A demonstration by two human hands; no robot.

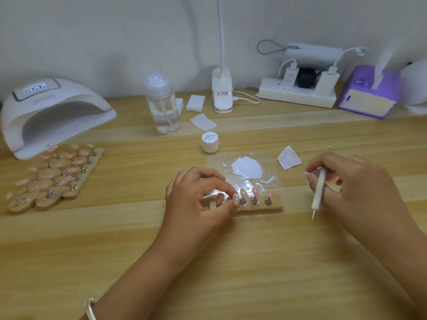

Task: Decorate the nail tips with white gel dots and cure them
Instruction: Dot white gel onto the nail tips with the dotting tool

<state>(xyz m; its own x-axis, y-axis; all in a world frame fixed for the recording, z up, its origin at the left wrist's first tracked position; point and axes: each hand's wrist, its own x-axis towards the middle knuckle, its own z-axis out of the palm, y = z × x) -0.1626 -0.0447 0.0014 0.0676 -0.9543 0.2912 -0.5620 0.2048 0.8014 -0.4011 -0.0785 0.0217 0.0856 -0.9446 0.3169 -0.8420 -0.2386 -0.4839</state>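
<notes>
A wooden strip (275,205) lies mid-table with several pink nail tips standing on metal pins. My left hand (196,199) pinches one pink nail tip (235,199) with white dots at the strip's left part. My right hand (351,181) grips a white dotting pen (318,190), its point down and off to the right of the strip. A clear sheet with a blob of white gel (247,168) lies just behind the strip. A small white gel jar (209,142) stands behind that, lid on.
A white curing lamp (53,114) stands at the back left, display lit. In front of it lies a wooden board (55,179) with several pink tips. A clear pump bottle (161,105), white wipes (288,158), a desk lamp base (221,91), a power strip (298,93) and a purple box (367,93) line the back.
</notes>
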